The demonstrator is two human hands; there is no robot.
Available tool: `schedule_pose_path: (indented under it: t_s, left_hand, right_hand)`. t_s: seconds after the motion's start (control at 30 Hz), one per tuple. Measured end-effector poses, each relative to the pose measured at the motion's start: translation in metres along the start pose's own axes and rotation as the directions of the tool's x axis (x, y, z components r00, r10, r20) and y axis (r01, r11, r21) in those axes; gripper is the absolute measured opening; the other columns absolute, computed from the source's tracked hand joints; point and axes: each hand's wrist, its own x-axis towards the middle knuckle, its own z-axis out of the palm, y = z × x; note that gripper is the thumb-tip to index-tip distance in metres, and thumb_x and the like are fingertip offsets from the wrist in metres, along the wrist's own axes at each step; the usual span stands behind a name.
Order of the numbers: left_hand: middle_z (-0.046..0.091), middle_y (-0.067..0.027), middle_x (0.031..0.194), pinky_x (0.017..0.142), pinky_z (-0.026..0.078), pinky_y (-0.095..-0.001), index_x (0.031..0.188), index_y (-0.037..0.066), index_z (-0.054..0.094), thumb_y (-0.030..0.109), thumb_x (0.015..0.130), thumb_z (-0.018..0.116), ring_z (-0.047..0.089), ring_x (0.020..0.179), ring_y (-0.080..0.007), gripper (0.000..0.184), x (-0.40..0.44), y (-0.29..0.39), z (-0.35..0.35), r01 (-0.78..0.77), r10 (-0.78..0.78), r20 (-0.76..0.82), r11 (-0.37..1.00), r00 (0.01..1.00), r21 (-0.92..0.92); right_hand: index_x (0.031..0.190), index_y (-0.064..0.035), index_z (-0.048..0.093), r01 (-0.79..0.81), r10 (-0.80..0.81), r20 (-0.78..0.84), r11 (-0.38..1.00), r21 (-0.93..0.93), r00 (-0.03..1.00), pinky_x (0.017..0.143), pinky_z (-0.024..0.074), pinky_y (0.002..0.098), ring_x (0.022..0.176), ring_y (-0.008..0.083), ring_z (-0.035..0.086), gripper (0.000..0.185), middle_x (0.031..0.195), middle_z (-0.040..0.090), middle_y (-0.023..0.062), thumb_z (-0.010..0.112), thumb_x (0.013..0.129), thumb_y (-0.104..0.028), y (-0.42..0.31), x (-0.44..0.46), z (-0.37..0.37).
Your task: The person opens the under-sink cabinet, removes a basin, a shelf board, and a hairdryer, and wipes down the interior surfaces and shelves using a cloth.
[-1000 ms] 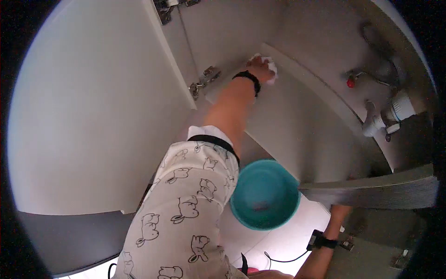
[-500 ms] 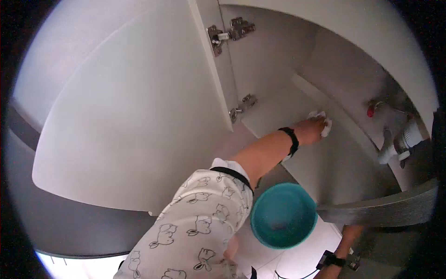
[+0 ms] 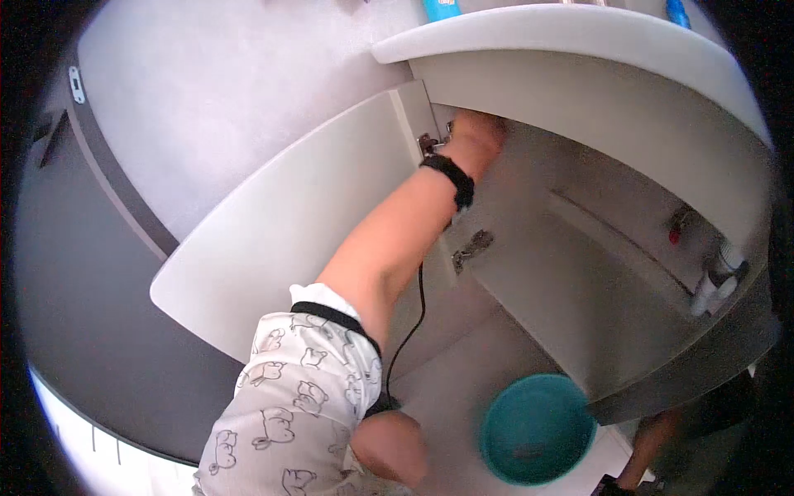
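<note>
My left hand [image 3: 480,136], with a black band at the wrist, reaches into the upper left of the open cabinet [image 3: 571,273], near the upper door hinge [image 3: 428,145]. Its fingers are blurred and partly behind the cabinet's front panel; no cloth shows there now. At the lower right is my right hand [image 3: 653,434], also strapped at the wrist, beside the cabinet's dark lower edge [image 3: 645,397]. Its fingers are lost in shadow. A teal basin [image 3: 538,430] stands on the floor between the arms, with something small and unclear inside.
The white cabinet door [image 3: 281,223] hangs open on the left. A lower hinge [image 3: 473,248] and a black cable [image 3: 418,314] are below my forearm. Inside at right are white plumbing parts [image 3: 715,289] and a red-handled fitting [image 3: 676,236]. A blue bottle [image 3: 678,12] tops the counter.
My left hand has risen from the cabinet's floor, where it was pressing a white cloth, to the upper left by the hinge. The view has shifted, and the basin appears lower.
</note>
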Motion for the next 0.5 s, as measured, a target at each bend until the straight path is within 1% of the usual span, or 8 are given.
schedule_pose_path:
  t_s: [0.03,0.1,0.13,0.23,0.33,0.4,0.43,0.5]
  left_hand:
    - [0.052,-0.0176,0.114,0.097,0.033,-0.0396,0.112,0.001,0.051,0.02,0.078,0.048,0.046,0.11,-0.031,0.039,-0.001,-0.006,-0.001,0.027,-0.028,-0.025,0.999,0.999,-0.036]
    - [0.052,-0.0183,0.113,0.096,0.033,-0.0399,0.111,0.001,0.051,0.02,0.077,0.051,0.047,0.108,-0.0315,0.039,0.001,-0.005,0.0,0.037,-0.041,-0.051,0.997,0.998,-0.066]
    - [0.048,-0.0142,0.12,0.097,0.031,-0.0382,0.117,0.003,0.048,0.027,0.082,0.047,0.044,0.113,-0.0283,0.043,-0.002,0.003,0.011,0.019,-0.022,0.063,0.999,0.998,0.049]
    - [0.026,-0.0074,0.14,0.106,0.016,-0.0355,0.133,0.007,0.029,0.043,0.088,0.036,0.022,0.13,-0.0207,0.059,-0.043,0.037,0.038,-0.162,0.075,0.225,0.903,0.972,0.399]
    - [0.01,-0.0036,0.145,0.108,0.006,-0.035,0.138,0.009,0.018,0.044,0.089,0.029,0.007,0.134,-0.0192,0.061,-0.103,0.064,0.1,-0.395,0.205,0.538,0.88,0.817,0.264]
    - [0.011,-0.0035,0.145,0.108,0.006,-0.0352,0.137,0.008,0.019,0.043,0.089,0.029,0.007,0.134,-0.0202,0.06,-0.12,0.08,0.113,-0.46,0.273,0.581,0.865,0.767,0.2]
    - [0.011,-0.0036,0.145,0.108,0.006,-0.0353,0.137,0.008,0.02,0.04,0.089,0.031,0.008,0.133,-0.0211,0.059,-0.119,0.082,0.108,-0.45,0.263,0.622,0.878,0.738,0.163]
    - [0.011,-0.0037,0.145,0.108,0.007,-0.0353,0.137,0.008,0.02,0.038,0.089,0.033,0.008,0.133,-0.022,0.058,-0.106,0.074,0.104,-0.436,0.239,0.668,0.889,0.705,0.142]
  right_hand:
    - [0.113,0.0011,0.05,-0.007,0.006,0.007,1.0,0.012,1.0,0.087,0.0387,0.0418,0.103,0.0372,0.05,0.041,0.11,0.052,0.0229,0.055,0.073,-0.01,0.0,0.002,0.0]
    - [0.116,0.0016,0.048,-0.284,0.361,0.23,0.908,-0.309,0.904,0.088,0.0387,0.0415,0.107,0.0359,0.048,0.043,0.115,0.05,0.0228,0.054,0.074,-0.008,0.003,0.007,0.001]
    - [0.116,0.0016,0.048,-0.287,0.369,0.237,0.904,-0.318,0.899,0.088,0.0387,0.0415,0.107,0.0359,0.048,0.043,0.115,0.05,0.0228,0.054,0.074,-0.008,0.001,0.002,0.001]
    - [0.119,0.0009,0.045,-0.059,0.037,-0.092,0.966,-0.251,0.995,0.09,0.0382,0.0413,0.109,0.034,0.048,0.044,0.12,0.047,0.0225,0.052,0.077,-0.007,-0.038,-0.009,-0.02]
    - [0.123,0.0002,0.04,-0.284,0.301,0.073,0.942,-0.18,0.951,0.095,0.0345,0.0422,0.114,0.034,0.044,0.045,0.125,0.043,0.0226,0.049,0.08,-0.008,-0.086,-0.008,-0.058]
    - [0.126,-0.0005,0.038,-0.018,-0.079,-0.142,0.817,-0.576,0.987,0.098,0.0312,0.0429,0.117,0.035,0.04,0.046,0.127,0.04,0.0226,0.048,0.081,-0.008,-0.056,-0.011,-0.031]
    - [0.126,-0.0005,0.038,-0.015,-0.088,-0.145,0.808,-0.59,0.986,0.098,0.0312,0.0429,0.117,0.035,0.04,0.046,0.127,0.04,0.0226,0.048,0.081,-0.008,-0.051,-0.008,-0.033]
    - [0.127,-0.0004,0.036,-0.109,0.12,0.033,0.965,-0.239,0.992,0.098,0.0296,0.0437,0.118,0.0361,0.038,0.049,0.128,0.039,0.0216,0.05,0.081,-0.012,-0.055,-0.001,-0.031]
